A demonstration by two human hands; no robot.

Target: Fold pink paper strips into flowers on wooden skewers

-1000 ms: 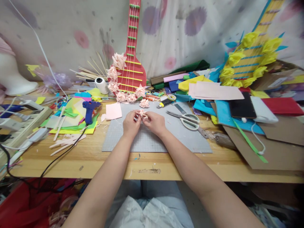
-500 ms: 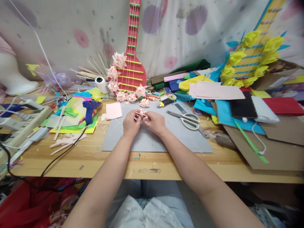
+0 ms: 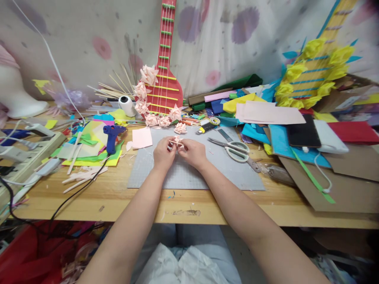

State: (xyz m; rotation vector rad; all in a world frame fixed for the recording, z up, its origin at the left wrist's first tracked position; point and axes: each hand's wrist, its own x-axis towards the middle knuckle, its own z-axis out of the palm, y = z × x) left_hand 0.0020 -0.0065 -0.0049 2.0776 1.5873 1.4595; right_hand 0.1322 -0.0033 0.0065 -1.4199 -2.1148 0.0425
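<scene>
Wooden desk [image 3: 89, 207], grey cutting mat [image 3: 185, 173], both hands [image 3: 164, 153] pinching a pink flower [image 3: 177, 139], pose barely changed from earlier

Craft workroom or craft corner, by the look of it. Wooden table [image 3: 142, 207] holds cutting mat [image 3: 237, 175], scissors [image 3: 226, 144], blue glue gun [image 3: 111, 141], heaped coloured sheets [image 3: 260, 112]. Flower-trimmed red model lute [image 3: 175, 94] stands against patterned curtain [image 3: 204, 51].

wooden tabletop [image 3: 189, 202] | middle: grey cutting mat [image 3: 189, 175] | left: pink strips [image 3: 77, 176], power strip [image 3: 44, 151] | right: brown cardboard [image 3: 314, 187]
</scene>
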